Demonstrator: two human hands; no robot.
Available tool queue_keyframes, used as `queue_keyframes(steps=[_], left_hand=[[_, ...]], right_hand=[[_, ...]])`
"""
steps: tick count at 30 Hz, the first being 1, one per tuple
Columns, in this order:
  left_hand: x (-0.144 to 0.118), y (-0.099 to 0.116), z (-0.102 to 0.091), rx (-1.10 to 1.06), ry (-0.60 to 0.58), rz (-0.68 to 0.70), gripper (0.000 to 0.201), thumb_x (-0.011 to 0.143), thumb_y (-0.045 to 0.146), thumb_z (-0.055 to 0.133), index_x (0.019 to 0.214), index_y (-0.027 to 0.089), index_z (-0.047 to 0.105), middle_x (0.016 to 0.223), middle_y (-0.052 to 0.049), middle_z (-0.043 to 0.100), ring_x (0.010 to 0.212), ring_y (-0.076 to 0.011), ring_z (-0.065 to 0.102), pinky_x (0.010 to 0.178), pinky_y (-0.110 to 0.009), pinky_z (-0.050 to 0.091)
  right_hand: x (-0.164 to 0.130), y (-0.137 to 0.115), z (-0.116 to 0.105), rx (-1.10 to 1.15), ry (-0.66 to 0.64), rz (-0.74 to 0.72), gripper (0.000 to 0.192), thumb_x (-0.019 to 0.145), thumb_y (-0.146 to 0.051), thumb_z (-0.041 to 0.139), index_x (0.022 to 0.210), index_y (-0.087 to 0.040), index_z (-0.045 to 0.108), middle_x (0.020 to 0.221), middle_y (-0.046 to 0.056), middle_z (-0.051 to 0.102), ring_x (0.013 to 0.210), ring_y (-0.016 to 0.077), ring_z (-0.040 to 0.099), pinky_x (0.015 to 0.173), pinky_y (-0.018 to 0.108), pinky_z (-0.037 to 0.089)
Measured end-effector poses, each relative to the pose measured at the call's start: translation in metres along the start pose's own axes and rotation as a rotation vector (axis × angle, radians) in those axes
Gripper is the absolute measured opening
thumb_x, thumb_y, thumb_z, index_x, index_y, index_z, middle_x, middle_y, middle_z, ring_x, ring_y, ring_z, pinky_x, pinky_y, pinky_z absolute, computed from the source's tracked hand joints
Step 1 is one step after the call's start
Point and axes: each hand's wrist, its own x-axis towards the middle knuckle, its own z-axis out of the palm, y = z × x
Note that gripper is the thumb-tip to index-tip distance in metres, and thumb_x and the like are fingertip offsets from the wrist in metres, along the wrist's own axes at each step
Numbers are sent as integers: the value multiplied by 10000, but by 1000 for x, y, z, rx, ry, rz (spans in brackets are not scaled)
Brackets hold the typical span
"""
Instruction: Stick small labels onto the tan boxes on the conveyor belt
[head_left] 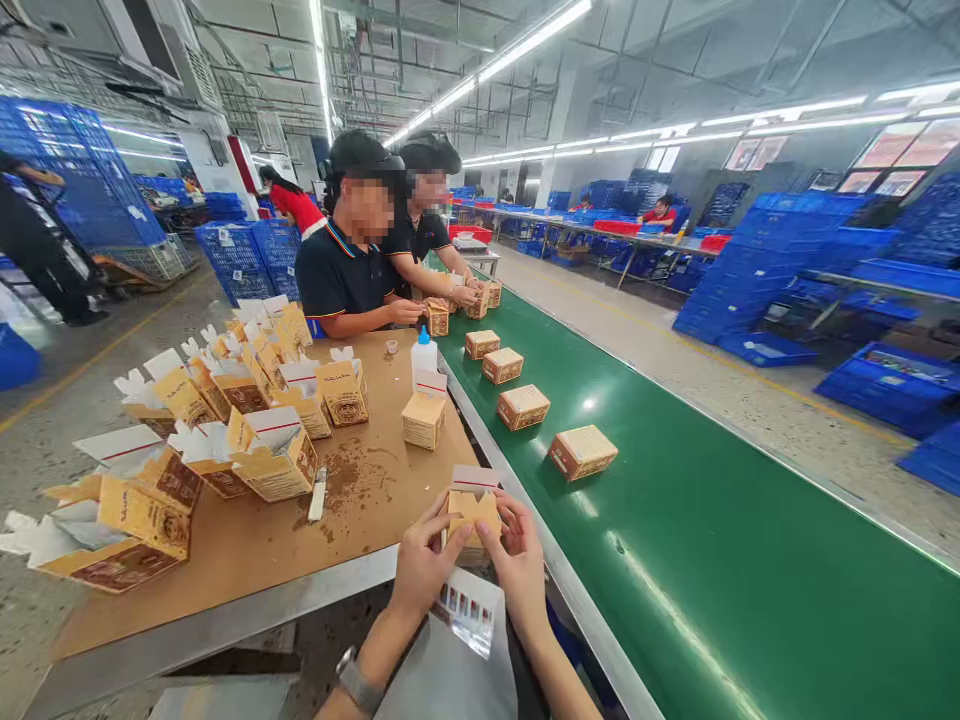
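Both my hands grip one small yellow carton at the near edge of the brown work board. My left hand holds its left side and my right hand its right side, thumbs on the top folds. The carton's white lid flap with a red stripe stands open. A sheet of small stickers lies on my lap below the hands. Another open carton and a white glue bottle stand further up the board.
Several open cartons are piled on the left of the board. Closed cartons ride the green conveyor belt on my right. Two people in dark shirts work further along. Blue crates are stacked around the hall.
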Motion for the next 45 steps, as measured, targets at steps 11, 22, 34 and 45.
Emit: queue_keyframes(steps=[11, 22, 34, 45], left_hand=[[-1, -2, 7, -265, -4, -106, 682, 824, 416, 715, 1413, 241, 419, 1432, -133, 563, 453, -21, 473, 453, -190, 429], [21, 8, 3, -361, -142, -203, 466, 767, 398, 726, 1151, 150, 635, 1224, -135, 698, 995, -274, 718, 726, -307, 609], [24, 8, 1, -333, -164, -195, 475, 729, 374, 750, 1141, 159, 655, 1222, -116, 704, 992, -281, 718, 746, -331, 618], [23, 2, -1, -354, -228, -232, 572, 733, 359, 753, 1255, 183, 599, 1243, -100, 689, 734, -191, 735, 642, -270, 596]], right_hand=[[4, -7, -6, -208, -38, -104, 292, 956, -439, 561, 965, -210, 744, 1333, 139, 586, 1217, 285, 582, 1059, 449, 460], [16, -6, -1, 465, -71, 417, 452, 696, -396, 841, 1064, -204, 661, 1122, 91, 707, 1007, 278, 694, 873, 410, 562], [15, -4, 15, 515, 29, 410, 382, 658, -286, 809, 994, -233, 633, 1034, 34, 709, 966, 227, 669, 844, 345, 536], [11, -9, 20, 496, -5, 449, 419, 724, -318, 762, 1102, -243, 600, 1051, 29, 739, 929, 232, 699, 801, 329, 544]])
